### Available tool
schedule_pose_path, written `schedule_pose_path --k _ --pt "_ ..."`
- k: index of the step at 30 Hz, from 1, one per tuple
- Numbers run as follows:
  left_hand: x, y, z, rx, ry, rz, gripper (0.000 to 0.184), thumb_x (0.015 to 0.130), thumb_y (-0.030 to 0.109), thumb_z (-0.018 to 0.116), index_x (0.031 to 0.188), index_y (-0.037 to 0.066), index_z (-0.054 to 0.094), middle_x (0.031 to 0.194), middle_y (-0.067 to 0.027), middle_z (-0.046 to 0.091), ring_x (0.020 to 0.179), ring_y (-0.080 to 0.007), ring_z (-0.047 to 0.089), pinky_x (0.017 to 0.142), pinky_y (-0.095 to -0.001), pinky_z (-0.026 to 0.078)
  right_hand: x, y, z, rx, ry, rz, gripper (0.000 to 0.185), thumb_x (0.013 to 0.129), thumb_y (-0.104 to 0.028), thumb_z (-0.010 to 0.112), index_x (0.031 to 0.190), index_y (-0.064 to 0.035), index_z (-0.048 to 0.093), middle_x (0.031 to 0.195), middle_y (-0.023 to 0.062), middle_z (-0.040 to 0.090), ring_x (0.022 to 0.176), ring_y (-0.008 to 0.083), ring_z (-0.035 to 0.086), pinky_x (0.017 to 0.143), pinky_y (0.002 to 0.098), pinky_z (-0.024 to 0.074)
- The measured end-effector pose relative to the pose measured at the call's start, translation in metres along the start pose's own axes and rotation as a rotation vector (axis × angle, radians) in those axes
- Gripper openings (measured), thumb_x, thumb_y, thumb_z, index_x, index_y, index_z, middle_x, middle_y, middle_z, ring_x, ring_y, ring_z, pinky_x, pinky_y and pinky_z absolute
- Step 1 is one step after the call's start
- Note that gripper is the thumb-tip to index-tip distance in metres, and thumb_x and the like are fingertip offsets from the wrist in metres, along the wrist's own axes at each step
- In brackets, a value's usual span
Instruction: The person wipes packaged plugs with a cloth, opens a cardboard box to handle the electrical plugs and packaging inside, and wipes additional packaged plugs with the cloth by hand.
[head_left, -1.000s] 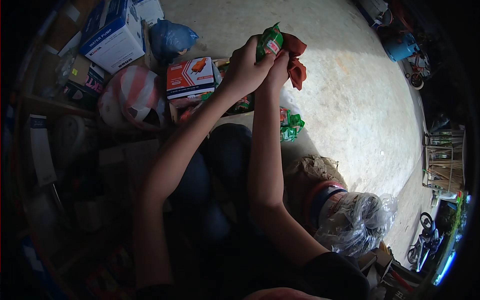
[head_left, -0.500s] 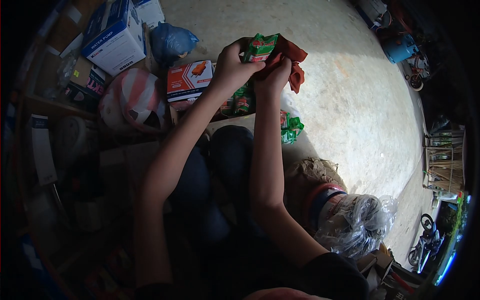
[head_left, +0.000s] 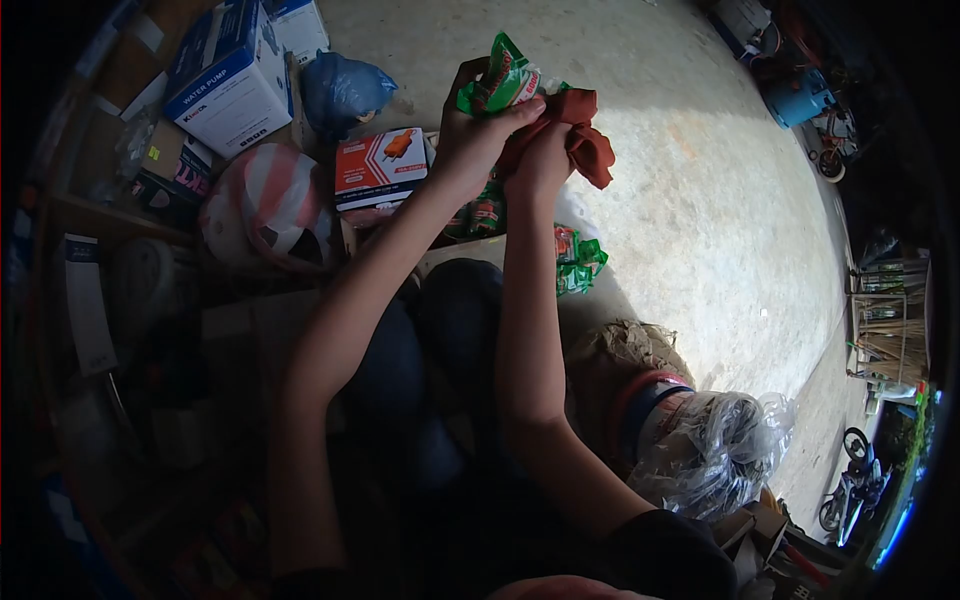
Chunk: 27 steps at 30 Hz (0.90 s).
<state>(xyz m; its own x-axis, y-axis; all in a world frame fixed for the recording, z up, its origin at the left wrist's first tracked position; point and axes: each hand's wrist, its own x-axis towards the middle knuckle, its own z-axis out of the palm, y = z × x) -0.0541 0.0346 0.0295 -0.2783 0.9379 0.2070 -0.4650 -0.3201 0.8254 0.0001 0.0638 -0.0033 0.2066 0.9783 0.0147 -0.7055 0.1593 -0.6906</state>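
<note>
My left hand (head_left: 483, 128) grips a green plastic packet (head_left: 507, 82) with red and white print, its thumb across the lower edge. Just to the right, my right hand (head_left: 543, 160) is closed on a reddish-brown cloth (head_left: 590, 150), which touches the packet's right side. Below the hands, similar green packets (head_left: 487, 214) lie in an open box, partly hidden by my forearms. More green packets (head_left: 578, 262) rest on the floor right of my right forearm.
An orange and white box (head_left: 380, 168) sits left of my forearms. Farther left are a striped bag (head_left: 268, 205), a blue bag (head_left: 345, 90) and a water pump box (head_left: 230, 85). A plastic-wrapped roll (head_left: 700, 440) lies at lower right, on the concrete floor (head_left: 720, 250).
The green packet has turned in my left hand, its corner now pointing up. The cloth in my right hand has shifted and bunched against the packet's right side.
</note>
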Motion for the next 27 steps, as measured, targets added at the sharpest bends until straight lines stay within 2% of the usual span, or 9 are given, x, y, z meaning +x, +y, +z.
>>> schedule_pose_path --k 3,6,11,13,14,16,20,22,27 --pt "-0.002 0.002 0.005 0.025 0.024 -0.069 0.043 0.068 0.001 0.066 0.104 0.008 0.042 0.091 -0.0040 0.056 0.083 -0.0128 0.057 0.072 -0.0259 0.046 0.012 -0.002 -0.011 0.090 -0.012 0.089 0.026 0.088 -0.025 0.041 0.095 -0.0023 0.051 0.089 0.0068 0.057 0.076 0.0134 0.055 0.067 0.0267 0.0451" --pt "0.002 0.013 -0.010 -0.173 0.016 -0.292 0.030 0.073 0.007 0.063 0.096 0.010 0.045 0.091 -0.0019 0.055 0.086 -0.0139 0.056 0.070 -0.0293 0.047 0.018 -0.007 -0.016 0.190 -0.347 0.404 0.031 0.087 -0.028 0.033 0.098 -0.0043 0.050 0.092 0.0096 0.058 0.082 0.0214 0.057 0.071 0.0315 0.0479" --pt "0.006 0.026 -0.029 -0.427 0.029 -0.249 0.023 0.075 0.006 0.058 0.097 0.006 0.051 0.094 -0.0036 0.054 0.088 -0.0161 0.054 0.076 -0.0349 0.047 0.006 -0.012 -0.007 0.332 -0.335 0.529 0.029 0.087 -0.028 0.032 0.097 -0.0076 0.050 0.092 0.0064 0.057 0.083 0.0171 0.056 0.068 0.0301 0.0470" --pt "0.010 0.024 -0.034 -0.316 0.065 -0.084 0.025 0.075 0.006 0.060 0.097 0.006 0.050 0.093 -0.0036 0.055 0.087 -0.0150 0.055 0.077 -0.0317 0.046 0.011 0.000 -0.015 0.838 -0.544 0.515 0.026 0.086 -0.027 0.033 0.094 -0.0099 0.050 0.091 0.0030 0.055 0.082 0.0158 0.054 0.066 0.0290 0.0448" --pt "0.012 0.021 -0.035 -0.315 0.065 -0.084 0.025 0.075 0.006 0.060 0.097 0.006 0.050 0.093 -0.0036 0.055 0.087 -0.0150 0.055 0.077 -0.0317 0.046 0.015 0.005 -0.018 0.473 -0.300 0.371 0.023 0.085 -0.025 0.033 0.092 -0.0109 0.050 0.090 0.0012 0.054 0.084 0.0156 0.051 0.067 0.0288 0.0428" --pt "0.014 0.018 -0.036 0.081 0.092 0.218 0.029 0.072 0.006 0.063 0.097 0.005 0.049 0.092 -0.0039 0.056 0.086 -0.0126 0.055 0.076 -0.0273 0.045 0.008 -0.004 -0.008 0.335 -0.244 0.344 0.026 0.086 -0.029 0.033 0.093 -0.0107 0.050 0.087 0.0023 0.054 0.079 0.0160 0.052 0.067 0.0288 0.0435" --pt "0.006 0.012 -0.028 0.532 -0.152 0.236 0.037 0.068 0.007 0.067 0.098 0.003 0.046 0.089 -0.0049 0.058 0.083 -0.0101 0.054 0.075 -0.0233 0.042 -0.006 -0.002 0.011 0.091 -0.152 0.162 0.025 0.084 -0.030 0.045 0.094 -0.0074 0.051 0.085 0.0015 0.054 0.075 0.0112 0.051 0.064 0.0257 0.0424" --pt "0.002 0.015 -0.025 0.469 -0.189 0.108 0.037 0.069 0.008 0.067 0.099 0.004 0.047 0.088 -0.0036 0.058 0.082 -0.0095 0.054 0.075 -0.0230 0.042 0.000 0.005 0.002 0.029 -0.039 0.068 0.025 0.080 -0.025 0.056 0.093 -0.0044 0.052 0.083 0.0003 0.053 0.072 0.0075 0.049 0.063 0.0240 0.0421" --pt "-0.002 0.016 -0.023 0.310 -0.259 -0.013 0.035 0.072 0.011 0.066 0.100 0.004 0.047 0.088 -0.0024 0.058 0.083 -0.0089 0.054 0.075 -0.0227 0.042 0.013 -0.003 -0.012 -0.050 0.045 0.141 0.023 0.078 -0.024 0.059 0.088 -0.0049 0.051 0.079 0.0016 0.052 0.069 0.0094 0.050 0.060 0.0252 0.0426"
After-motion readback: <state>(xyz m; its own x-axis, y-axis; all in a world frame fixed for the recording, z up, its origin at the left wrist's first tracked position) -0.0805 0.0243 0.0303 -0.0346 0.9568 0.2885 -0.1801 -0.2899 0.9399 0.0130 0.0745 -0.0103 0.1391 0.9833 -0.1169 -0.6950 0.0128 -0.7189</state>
